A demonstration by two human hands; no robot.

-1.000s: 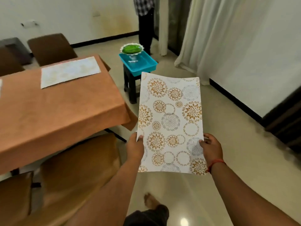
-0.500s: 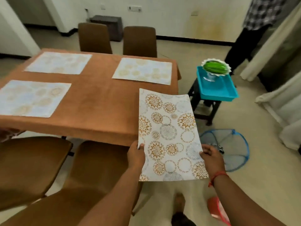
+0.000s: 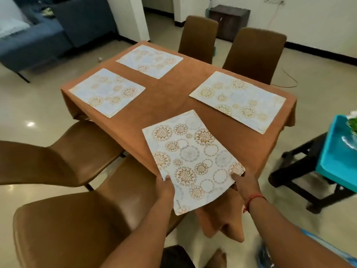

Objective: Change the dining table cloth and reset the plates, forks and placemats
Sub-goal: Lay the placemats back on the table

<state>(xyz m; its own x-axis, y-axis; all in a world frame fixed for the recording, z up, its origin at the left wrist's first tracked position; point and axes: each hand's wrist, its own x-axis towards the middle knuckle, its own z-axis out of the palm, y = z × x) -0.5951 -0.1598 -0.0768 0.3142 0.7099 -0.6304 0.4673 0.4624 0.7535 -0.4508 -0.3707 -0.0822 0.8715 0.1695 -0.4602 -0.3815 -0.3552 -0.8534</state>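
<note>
Placemat [image 3: 191, 159] between both hands, over tablecloth [image 3: 170, 97] corner.

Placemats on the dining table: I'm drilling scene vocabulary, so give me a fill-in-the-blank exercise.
1. ____ placemats already lie flat on the orange tablecloth.
2. The left hand and right hand hold the patterned placemat by its ____ edges.
3. The blue tray sits to the table's ____.

Missing: three; long; right
</note>
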